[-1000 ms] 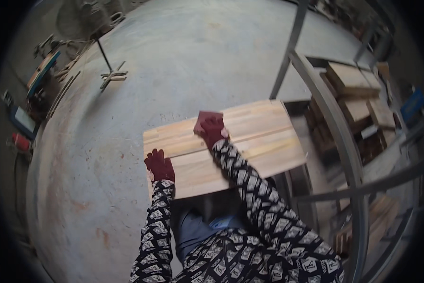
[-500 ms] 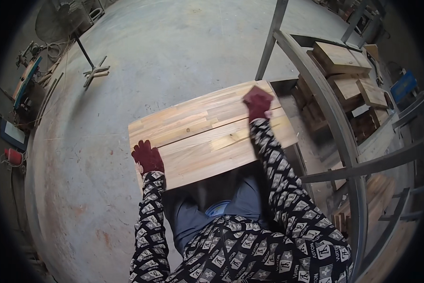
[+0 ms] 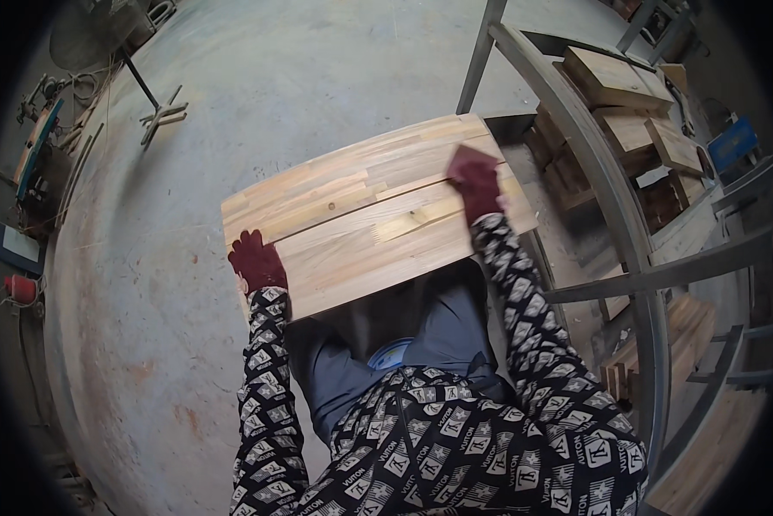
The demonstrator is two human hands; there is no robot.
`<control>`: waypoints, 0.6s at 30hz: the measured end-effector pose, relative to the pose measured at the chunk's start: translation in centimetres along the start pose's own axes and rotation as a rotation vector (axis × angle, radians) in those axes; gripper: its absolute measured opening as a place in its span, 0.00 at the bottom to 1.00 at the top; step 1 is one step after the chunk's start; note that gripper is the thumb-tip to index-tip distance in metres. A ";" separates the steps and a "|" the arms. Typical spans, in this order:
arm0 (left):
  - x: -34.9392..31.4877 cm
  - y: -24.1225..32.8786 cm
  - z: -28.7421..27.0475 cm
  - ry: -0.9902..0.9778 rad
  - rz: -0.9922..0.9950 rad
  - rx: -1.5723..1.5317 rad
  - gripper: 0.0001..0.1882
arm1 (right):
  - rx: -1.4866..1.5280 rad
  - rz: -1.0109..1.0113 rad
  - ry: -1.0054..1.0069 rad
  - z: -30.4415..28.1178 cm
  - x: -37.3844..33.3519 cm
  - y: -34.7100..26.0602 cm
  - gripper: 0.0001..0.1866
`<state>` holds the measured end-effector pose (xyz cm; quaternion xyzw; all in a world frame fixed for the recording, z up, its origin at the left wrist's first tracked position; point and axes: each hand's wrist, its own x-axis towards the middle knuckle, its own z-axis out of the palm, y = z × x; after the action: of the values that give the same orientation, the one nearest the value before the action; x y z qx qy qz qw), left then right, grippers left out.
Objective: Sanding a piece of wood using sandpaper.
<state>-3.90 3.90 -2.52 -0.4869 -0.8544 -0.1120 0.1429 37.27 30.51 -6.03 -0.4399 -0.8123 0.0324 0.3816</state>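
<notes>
Across my lap lie two light wooden panels, the far panel (image 3: 318,185) and the near panel (image 3: 343,271), side by side with a narrow dark gap between them. My left hand (image 3: 257,261), in a dark red knitted glove, rests flat on their left end with fingers spread. Near the right end, my right hand (image 3: 477,191), gloved alike and slightly blurred, presses a reddish-brown square of sandpaper (image 3: 472,158) to the wood. The glove partly covers the sheet, and its fingers are hard to separate from it.
At the right stands a grey metal frame (image 3: 567,112), close to my right arm, with stacked wooden blocks (image 3: 614,82) beyond it. A pedestal fan (image 3: 90,39) stands far left on the concrete floor (image 3: 300,77). A red spool (image 3: 24,290) sits at the left edge.
My right hand has moved with the sandpaper toward me across the panels, from the far panel to around the gap. My left hand keeps its place; the whole view has shifted slightly.
</notes>
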 end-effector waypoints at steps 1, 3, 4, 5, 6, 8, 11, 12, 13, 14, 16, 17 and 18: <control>0.1 0.1 -0.1 -0.013 -0.020 -0.001 0.20 | -0.207 -0.039 0.004 -1.1 0.6 2.4 0.16; 0.2 0.3 -0.2 -0.020 -0.030 0.029 0.19 | -0.082 0.224 0.106 -2.0 1.2 4.4 0.14; 0.3 0.4 -0.3 -0.029 -0.035 0.042 0.19 | -0.130 0.115 0.111 -1.8 1.0 3.8 0.12; 0.3 0.5 -0.4 -0.019 -0.033 0.050 0.18 | -0.234 0.136 0.030 -1.3 0.4 2.2 0.11; 0.3 0.6 -0.5 -0.020 -0.040 0.037 0.18 | -0.314 0.165 -0.012 0.0 0.1 -0.7 0.12; 0.3 0.5 -0.5 -0.006 -0.046 0.009 0.18 | -0.114 0.059 -0.046 3.1 -1.5 -8.5 0.16; 0.3 0.2 -0.1 -0.028 -0.041 0.019 0.19 | 0.082 -0.263 -0.188 5.7 -5.7 -20.0 0.20; 0.3 0.0 0.0 -0.033 -0.022 0.041 0.19 | 0.158 -0.365 -0.240 5.9 -7.1 -22.4 0.22; 0.3 -0.1 0.2 -0.040 -0.013 0.059 0.20 | 0.352 -0.477 -0.254 6.2 -7.9 -24.0 0.17; 0.2 -0.2 0.4 -0.037 -0.003 0.071 0.20 | 0.353 -0.438 -0.336 6.5 -8.3 -24.7 0.17; 0.0 -0.4 0.6 0.022 -0.007 0.002 0.21 | 0.427 -0.538 -0.339 5.7 -7.9 -22.6 0.18; 0.0 -0.4 0.6 0.017 -0.039 -0.043 0.21 | 0.455 -0.403 -0.417 5.0 -7.2 -20.5 0.21; 0.0 -0.4 0.6 0.037 -0.023 -0.025 0.21 | 0.318 -0.351 -0.232 4.0 -5.9 -17.4 0.18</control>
<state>-4.32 3.87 -3.11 -0.4766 -0.8557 -0.1333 0.1511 24.53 16.70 -5.59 -0.2202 -0.8993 0.1430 0.3499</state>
